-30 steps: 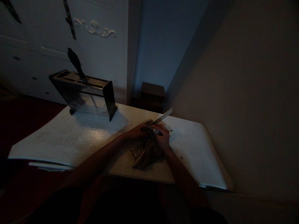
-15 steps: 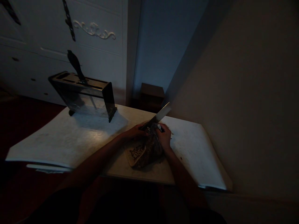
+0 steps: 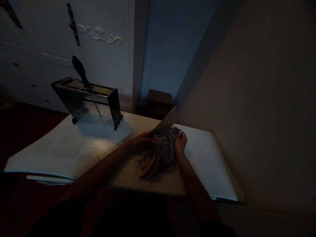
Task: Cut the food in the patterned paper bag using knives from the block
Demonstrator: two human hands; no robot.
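In dim light, my left hand (image 3: pixel 143 141) is closed around the handle end of a knife. The broad blade of the knife (image 3: pixel 166 121) points away and to the right, above the tabletop. A crumpled patterned cloth (image 3: pixel 161 154), dark with a pale patch at its lower left, lies below the blade and touches my left fingers. My right hand (image 3: pixel 181 142) pinches the right edge of the cloth, thumb on top. The knife's handle is mostly hidden by my left hand.
A knife block (image 3: pixel 86 90) with clear sides holds one black-handled knife (image 3: pixel 80 70) at the back left of the white table (image 3: pixel 61 148). A wall (image 3: pixel 259 115) borders the right side. Behind stand a white cabinet (image 3: pixel 106 65) and a brown box (image 3: pixel 160 98).
My right hand has moved slightly right, away from the blade, spreading the cloth out wider. The blade has turned, so its face looks darker. My left hand has barely moved.
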